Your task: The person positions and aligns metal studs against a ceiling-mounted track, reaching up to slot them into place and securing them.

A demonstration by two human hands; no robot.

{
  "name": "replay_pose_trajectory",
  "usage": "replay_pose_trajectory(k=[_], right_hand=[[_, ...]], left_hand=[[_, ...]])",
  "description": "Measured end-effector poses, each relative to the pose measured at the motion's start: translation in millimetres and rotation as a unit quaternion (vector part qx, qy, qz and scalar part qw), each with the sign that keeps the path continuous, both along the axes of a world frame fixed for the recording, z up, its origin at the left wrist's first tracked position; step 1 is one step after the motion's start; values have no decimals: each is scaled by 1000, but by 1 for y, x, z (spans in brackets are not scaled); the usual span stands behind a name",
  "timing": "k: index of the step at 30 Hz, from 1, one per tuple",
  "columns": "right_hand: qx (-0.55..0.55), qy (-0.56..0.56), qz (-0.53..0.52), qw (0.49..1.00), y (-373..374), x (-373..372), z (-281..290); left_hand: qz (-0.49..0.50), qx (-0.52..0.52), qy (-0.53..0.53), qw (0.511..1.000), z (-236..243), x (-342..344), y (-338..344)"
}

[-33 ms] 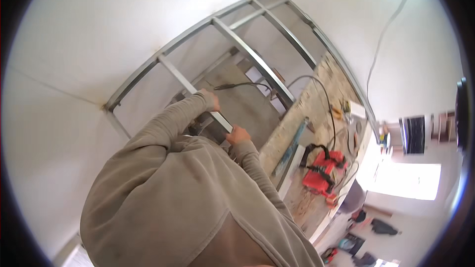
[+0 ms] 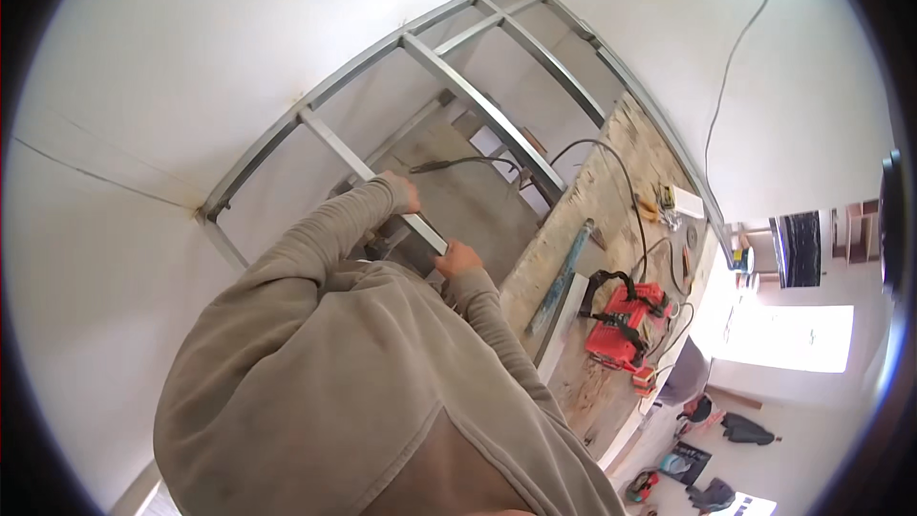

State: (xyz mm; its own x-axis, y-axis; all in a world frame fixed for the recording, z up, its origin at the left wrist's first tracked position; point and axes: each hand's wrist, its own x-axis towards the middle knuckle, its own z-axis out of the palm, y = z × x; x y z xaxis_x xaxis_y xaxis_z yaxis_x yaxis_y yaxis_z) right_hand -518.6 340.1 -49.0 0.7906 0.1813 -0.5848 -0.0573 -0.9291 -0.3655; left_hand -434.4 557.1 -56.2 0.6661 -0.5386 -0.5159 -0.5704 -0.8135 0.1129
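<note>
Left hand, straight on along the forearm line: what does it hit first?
The left hand is already on the metal cross stud of the ceiling frame. Straight on past it, the black cable looks like the first thing met, then the next stud. Depth is unclear in this fisheye view.

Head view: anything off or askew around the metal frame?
Nothing looks damaged. The left hand and right hand both grip one cross stud of the metal frame. The board platform is cluttered: a red power tool, a black cable and a loose metal rail.
</note>
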Motion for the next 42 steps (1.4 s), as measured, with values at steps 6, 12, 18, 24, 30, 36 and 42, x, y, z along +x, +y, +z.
replay_pose_trajectory(k=[6, 12, 18, 24, 30, 36, 42], right_hand=[[16, -67, -17, 997, -35, -2, -42], [-19, -55, 119, 991, -24, 13, -45], [66, 103, -8, 992, -14, 25, -45], [100, 203, -114, 967, -24, 26, -47], [121, 245, -133, 953, -39, 30, -50], [150, 278, -113, 942, -36, 39, -62], [172, 274, -142, 935, -34, 37, -46]], left_hand=[[95, -172, 82, 977, -8, 21, -30], [-120, -550, 86, 822, 72, -13, -128], [-253, -811, 177, 497, 267, -152, -167], [-236, -851, 143, 447, 311, -180, -134], [-146, -848, 65, 505, 299, -154, -98], [43, -883, 181, 431, 236, -160, 72], [-51, -997, -51, -2, 237, -252, 101]])
